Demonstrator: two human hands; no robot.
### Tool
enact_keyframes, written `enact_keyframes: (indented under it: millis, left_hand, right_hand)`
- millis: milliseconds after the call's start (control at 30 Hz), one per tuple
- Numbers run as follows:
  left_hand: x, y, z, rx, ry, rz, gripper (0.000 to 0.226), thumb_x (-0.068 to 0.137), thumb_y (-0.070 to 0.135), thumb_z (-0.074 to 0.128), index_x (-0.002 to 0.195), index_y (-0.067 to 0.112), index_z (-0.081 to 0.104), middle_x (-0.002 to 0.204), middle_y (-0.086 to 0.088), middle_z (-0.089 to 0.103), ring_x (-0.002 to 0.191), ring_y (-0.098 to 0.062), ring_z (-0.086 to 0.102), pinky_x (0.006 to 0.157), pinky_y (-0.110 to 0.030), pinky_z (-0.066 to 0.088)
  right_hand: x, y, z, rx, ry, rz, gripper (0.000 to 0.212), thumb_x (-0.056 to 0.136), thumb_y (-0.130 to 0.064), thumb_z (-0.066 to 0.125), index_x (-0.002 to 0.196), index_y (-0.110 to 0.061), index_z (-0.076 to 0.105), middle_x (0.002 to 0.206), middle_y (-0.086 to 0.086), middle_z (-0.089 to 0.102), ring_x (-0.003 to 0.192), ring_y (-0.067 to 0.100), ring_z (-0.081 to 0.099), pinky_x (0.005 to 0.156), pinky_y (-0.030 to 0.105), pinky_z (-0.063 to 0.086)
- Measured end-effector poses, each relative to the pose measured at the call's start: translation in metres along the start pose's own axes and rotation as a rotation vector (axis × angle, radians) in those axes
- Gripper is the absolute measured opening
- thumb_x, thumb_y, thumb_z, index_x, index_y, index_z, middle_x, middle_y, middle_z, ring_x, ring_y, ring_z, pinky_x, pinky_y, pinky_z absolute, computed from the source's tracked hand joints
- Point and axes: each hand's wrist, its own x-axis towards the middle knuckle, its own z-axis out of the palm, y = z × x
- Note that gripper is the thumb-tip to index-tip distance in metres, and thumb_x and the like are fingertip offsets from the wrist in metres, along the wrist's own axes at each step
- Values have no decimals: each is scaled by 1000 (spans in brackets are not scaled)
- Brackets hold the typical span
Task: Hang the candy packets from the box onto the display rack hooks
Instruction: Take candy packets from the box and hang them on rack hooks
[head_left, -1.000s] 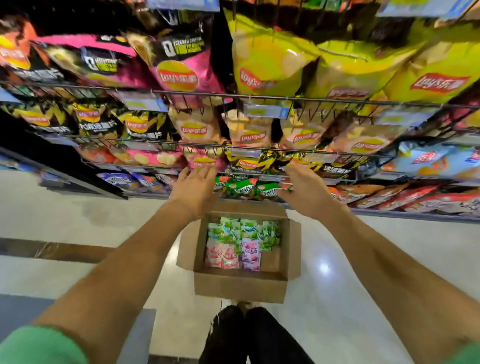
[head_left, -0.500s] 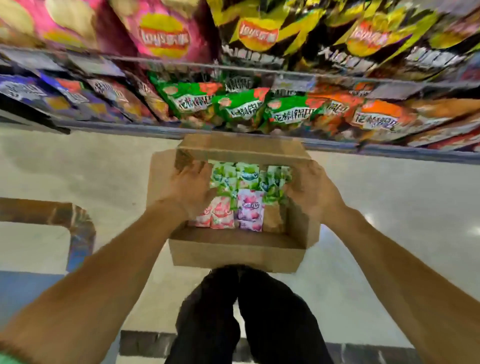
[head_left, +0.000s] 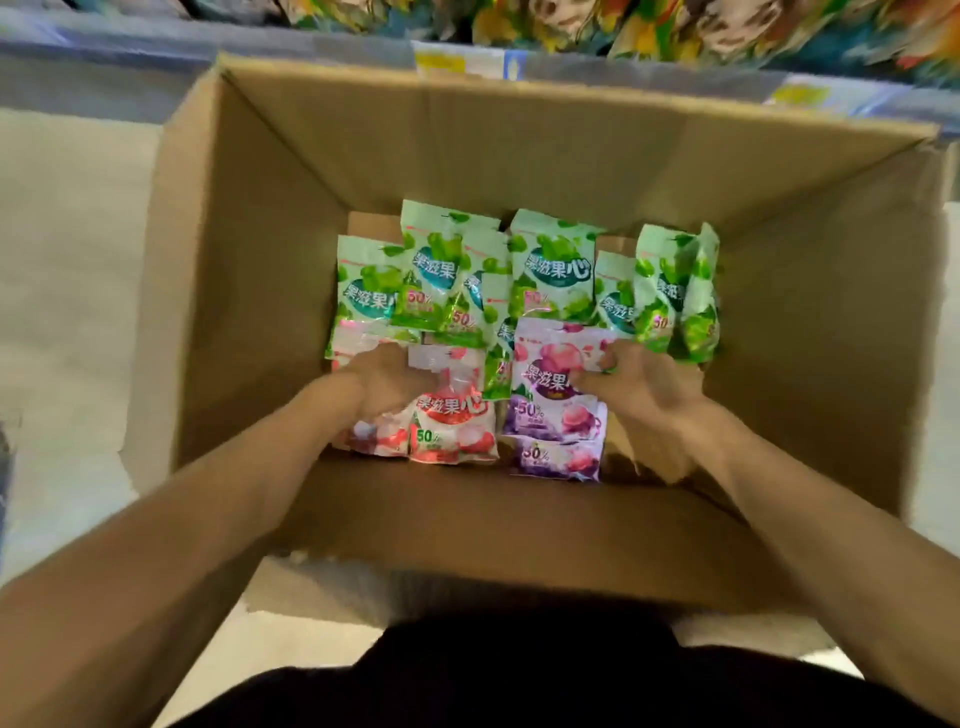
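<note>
An open cardboard box (head_left: 467, 156) stands on the floor below me, with several candy packets lying on its bottom. Green packets (head_left: 550, 270) fill the far row; red packets (head_left: 452, 421) and purple packets (head_left: 550, 395) lie nearer. My left hand (head_left: 384, 384) reaches down with fingers curled into the red packets, gripping one at its left side. At the right edge of the top purple packet, my right hand (head_left: 644, 389) pinches it between thumb and curled fingers. No display hooks are in view.
The bottom shelf edge (head_left: 311, 36) of the rack, with price labels and blurred snack bags (head_left: 675, 26), runs along the top just beyond the box. Pale floor (head_left: 67, 260) lies on both sides. My dark trousers (head_left: 519, 675) are at the near edge.
My view has dropped from the rack to the box. Both hands left the rack, went down over the box rim and now reach its bottom, holding packets.
</note>
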Motion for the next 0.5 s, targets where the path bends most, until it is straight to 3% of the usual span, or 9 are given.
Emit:
enact_keyframes:
  millis: [100,167,200,267,333,400,500]
  left_hand:
    - [24,-6,10,-211,-50,-69,63,86,47,78,133,12,54,113,-9,66,88,-20,70,72,-31,61]
    - [34,-6,14,-243,-2,-91,61,81,41,85,124,8,58,102,-8,70,82,-18,72,70,-29,62]
    - [37,-5,15,-234,24,-95,54,79,38,87,116,8,62,94,-6,71,77,-15,72,66,-27,61]
    - [38,-7,17,-186,83,-85,37,78,35,89,92,11,64,77,-2,69,61,-11,65,52,-23,54]
    - [35,-10,20,-114,131,-38,30,81,31,86,85,11,64,67,-3,66,52,-12,57,46,-22,43]
    - [31,-11,22,-121,132,30,19,86,23,82,91,12,67,70,-4,65,58,-16,58,50,-24,41]
    - [20,-10,18,-58,86,168,10,91,19,75,93,15,66,82,-6,67,73,-20,60,61,-28,44]
  right_hand:
    - [21,5,24,172,5,32,69,92,-50,67,137,-2,47,119,6,62,115,28,61,100,34,48]
    - [27,2,32,225,62,62,65,91,-44,72,133,0,49,116,9,64,106,27,62,83,30,47]
    - [30,2,35,255,63,70,66,89,-43,74,131,2,50,110,8,65,99,27,63,79,33,50]
    - [37,2,39,309,57,86,75,85,-38,80,138,2,48,119,9,66,96,25,64,77,37,56]
    - [36,0,38,349,53,92,80,80,-33,85,141,1,44,124,10,65,93,22,65,71,30,52]
    - [34,1,36,393,68,88,82,79,-27,87,141,1,40,129,13,63,106,28,66,75,30,49]
    - [18,0,33,383,100,73,83,83,-25,83,146,-3,33,133,16,59,122,35,59,94,41,52]
